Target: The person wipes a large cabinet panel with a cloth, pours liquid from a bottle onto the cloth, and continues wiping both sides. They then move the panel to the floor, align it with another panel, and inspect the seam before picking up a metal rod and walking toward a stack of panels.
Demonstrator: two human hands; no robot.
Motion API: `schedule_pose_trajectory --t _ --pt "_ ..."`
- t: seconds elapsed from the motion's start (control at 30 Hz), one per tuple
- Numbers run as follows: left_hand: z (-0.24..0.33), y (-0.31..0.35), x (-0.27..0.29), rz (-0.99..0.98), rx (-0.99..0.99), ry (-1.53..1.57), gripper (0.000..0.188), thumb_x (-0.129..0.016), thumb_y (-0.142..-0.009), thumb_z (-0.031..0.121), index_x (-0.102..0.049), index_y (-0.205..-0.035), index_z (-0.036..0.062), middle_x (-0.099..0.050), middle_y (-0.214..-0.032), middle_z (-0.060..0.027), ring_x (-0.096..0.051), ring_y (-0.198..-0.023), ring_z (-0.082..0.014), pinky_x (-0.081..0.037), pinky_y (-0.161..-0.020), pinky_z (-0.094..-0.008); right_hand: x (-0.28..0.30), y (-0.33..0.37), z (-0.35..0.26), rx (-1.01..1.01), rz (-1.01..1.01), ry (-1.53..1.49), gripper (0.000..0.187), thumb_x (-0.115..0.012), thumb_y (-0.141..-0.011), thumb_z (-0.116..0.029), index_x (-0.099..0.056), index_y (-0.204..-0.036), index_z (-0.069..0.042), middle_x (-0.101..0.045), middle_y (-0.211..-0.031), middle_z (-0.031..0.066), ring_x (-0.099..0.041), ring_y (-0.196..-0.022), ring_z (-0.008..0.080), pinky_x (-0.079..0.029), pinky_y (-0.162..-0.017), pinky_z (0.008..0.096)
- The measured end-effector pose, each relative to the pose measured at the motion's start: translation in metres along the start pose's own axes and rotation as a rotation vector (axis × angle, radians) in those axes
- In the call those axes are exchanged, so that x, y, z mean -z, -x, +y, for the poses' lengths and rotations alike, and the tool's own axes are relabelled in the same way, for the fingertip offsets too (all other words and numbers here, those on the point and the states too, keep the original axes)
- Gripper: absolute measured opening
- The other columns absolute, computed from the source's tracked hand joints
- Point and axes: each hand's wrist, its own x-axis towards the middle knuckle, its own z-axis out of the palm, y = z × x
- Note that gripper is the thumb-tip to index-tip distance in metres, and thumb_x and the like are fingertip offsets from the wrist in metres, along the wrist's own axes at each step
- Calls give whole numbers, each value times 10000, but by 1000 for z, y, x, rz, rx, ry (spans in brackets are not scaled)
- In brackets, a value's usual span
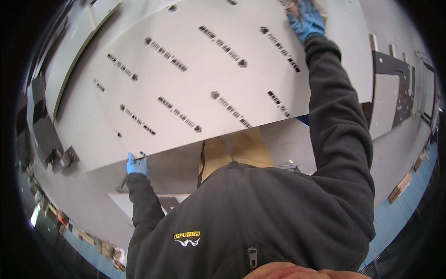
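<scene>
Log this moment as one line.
Left hand: holding thin dark item, by near edge of panel | Right hand: at brownish wad, farther out over panel | Panel: pale, dark markings

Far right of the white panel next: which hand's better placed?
Right, I'd say. The right hand is out over the far right of the panel, on what looks like a crumpled brownish cloth. The left hand is at the near left edge, apparently gripping a dark handle.
</scene>
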Motion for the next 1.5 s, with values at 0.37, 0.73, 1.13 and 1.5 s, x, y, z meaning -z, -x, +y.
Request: schedule_pose_trajectory --t 0.37,0.73,1.13,1.5 --pt "-12 17 -22 -90 -9 80 615 -793 -926 483 -601 -1370 103 -654 -1400 -108 -663 -1240 -293 -605 -1016 -431 -4 122 -214 139 -75 2 843 -670 -861 -585 -495 -1501 -65 -402 -1626 212 -347 -1527 411 -285 -1210 614" --pt "-1 -12 2 -412 39 152 449 -725 -1006 353 -637 -1361 92 -694 -1330 -112 -695 -1153 -237 -588 -997 -374 -7 250 -564 916 -346 -421 917 -632 -895 -595 -418 -1609 -60 -298 -1731 120 -155 -1636 294 -4 -1334 516" --pt "6 -3 -6 -197 94 124 459 -801 -940 376 -670 -1283 100 -720 -1287 -93 -695 -1183 -277 -642 -941 -429 85 261 -96 -231 66 91 662 -497 -1060 -496 -471 -1526 -27 -434 -1596 256 -366 -1513 433 -265 -1256 540" --pt "2 16 -14 -330 60 152 497 -736 -997 344 -584 -1395 87 -647 -1382 -131 -616 -1292 -359 -551 -1065 -532 10 50 -208 -131 30 159 401 -511 -1002 -419 -720 -1083 -86 -680 -1159 165 -635 -1071 313 -505 -940 505"
